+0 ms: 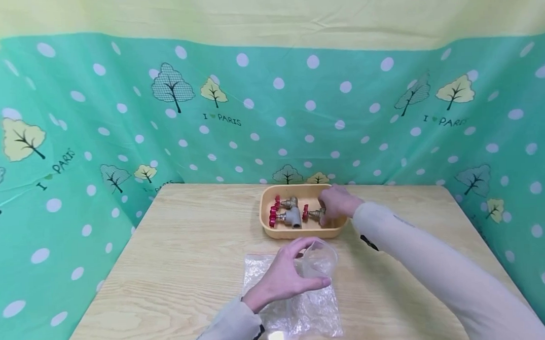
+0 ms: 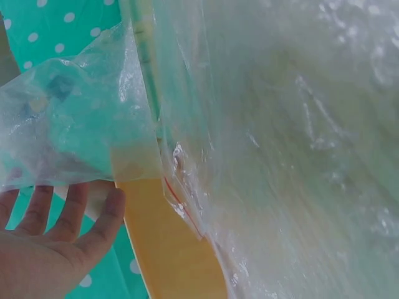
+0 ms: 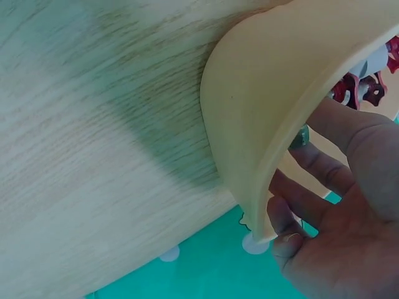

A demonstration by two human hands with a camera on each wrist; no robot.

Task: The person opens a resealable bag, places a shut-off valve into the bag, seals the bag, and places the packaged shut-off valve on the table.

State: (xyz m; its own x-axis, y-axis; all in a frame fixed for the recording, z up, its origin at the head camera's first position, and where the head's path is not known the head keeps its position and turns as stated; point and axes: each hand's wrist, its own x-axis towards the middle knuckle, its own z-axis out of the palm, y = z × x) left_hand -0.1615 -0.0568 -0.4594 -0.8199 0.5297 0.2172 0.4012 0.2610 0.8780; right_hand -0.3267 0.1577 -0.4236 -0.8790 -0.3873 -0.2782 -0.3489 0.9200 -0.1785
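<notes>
In the head view, a clear plastic bag lies on the table with its mouth raised and rounded. My left hand is spread at that mouth, thumb and fingers wide apart. The left wrist view shows the fingers fairly straight against the bag film. Over the right end of a tan tray, my right hand reaches in and pinches a brass valve with a red handwheel. In the right wrist view, the tray wall and fingers hide most of that valve.
Left of the gripped valve, a grey-bodied valve and a brass valve, both with red handwheels, lie in the tray. The wooden table reaches back to a green dotted curtain, which also hangs at both sides.
</notes>
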